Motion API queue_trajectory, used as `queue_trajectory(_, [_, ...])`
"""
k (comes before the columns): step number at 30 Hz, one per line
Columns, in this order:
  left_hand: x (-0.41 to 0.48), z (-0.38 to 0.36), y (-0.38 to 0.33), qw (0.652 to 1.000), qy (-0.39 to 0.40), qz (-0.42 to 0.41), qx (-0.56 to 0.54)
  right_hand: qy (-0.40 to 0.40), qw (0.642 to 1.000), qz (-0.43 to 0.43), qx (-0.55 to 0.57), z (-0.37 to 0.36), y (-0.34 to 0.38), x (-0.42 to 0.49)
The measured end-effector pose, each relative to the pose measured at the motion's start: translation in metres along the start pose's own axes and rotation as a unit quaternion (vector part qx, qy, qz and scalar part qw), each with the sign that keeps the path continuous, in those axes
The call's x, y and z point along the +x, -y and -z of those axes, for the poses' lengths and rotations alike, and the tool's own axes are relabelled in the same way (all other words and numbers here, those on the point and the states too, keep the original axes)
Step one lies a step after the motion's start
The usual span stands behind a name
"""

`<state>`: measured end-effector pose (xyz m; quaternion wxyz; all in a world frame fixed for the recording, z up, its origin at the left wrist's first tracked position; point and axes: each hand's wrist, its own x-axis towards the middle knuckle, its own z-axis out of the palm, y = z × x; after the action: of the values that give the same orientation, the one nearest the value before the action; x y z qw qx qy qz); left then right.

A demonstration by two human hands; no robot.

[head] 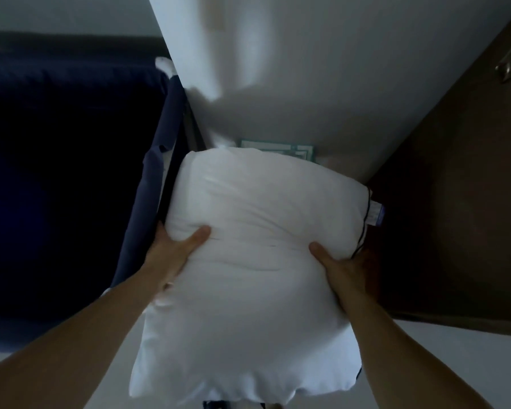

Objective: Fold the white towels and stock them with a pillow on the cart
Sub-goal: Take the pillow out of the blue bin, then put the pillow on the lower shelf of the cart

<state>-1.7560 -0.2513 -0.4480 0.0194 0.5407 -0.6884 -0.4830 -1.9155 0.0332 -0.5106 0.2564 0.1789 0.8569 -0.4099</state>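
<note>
Pillow [257, 261]: white, plump, centre of view, held up in front of the person by both hands.
L hand [177, 249]: grips pillow's left edge, thumb dug into top; fingers hidden behind.
R hand [340, 267]: grips right edge the same way.
Tag [376, 214]: small label on pillow's right seam.
Blue fabric bin [148, 202]: just left of pillow.
Door [455, 202]: brown, at right, w/ metal handle [509, 64].
</note>
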Motion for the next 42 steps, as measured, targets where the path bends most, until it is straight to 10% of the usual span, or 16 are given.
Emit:
queue_trajectory(17, [-0.014,0.011,-0.018,0.991,0.065,-0.003,-0.12,0.094,0.979,0.026,0.179,0.001,0.027,-0.015])
queue_trajectory(32, [-0.178,0.108,-0.024,0.95,0.21,-0.197,-0.125,-0.056,0.943,0.132,0.301,0.098,-0.043,-0.237])
queue_trajectory(42, [-0.299,0.042,0.0,0.916,0.309,-0.239,-0.085,-0.183,0.915,0.099,0.345,0.199,-0.183,-0.335])
